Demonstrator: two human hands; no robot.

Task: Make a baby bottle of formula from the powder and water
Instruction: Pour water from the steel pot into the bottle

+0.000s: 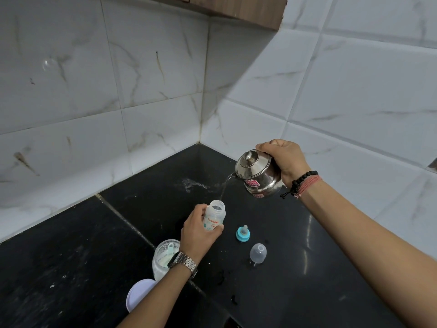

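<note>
Now: right hand (282, 159) tilts kettle (257, 177) | left hand (199, 230) grips bottle (214, 215)

Black countertop (295, 268), marble-tiled walls (142, 79), wooden cabinet (248, 10)

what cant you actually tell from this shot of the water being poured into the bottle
- Water level in the clear plastic baby bottle: the left hand wraps its lower body.
- Powder left in the clear glass jar: the left wrist crosses it.
- Steel kettle's handle: hidden inside the right hand.
- Kettle's red label text: too small.
</note>
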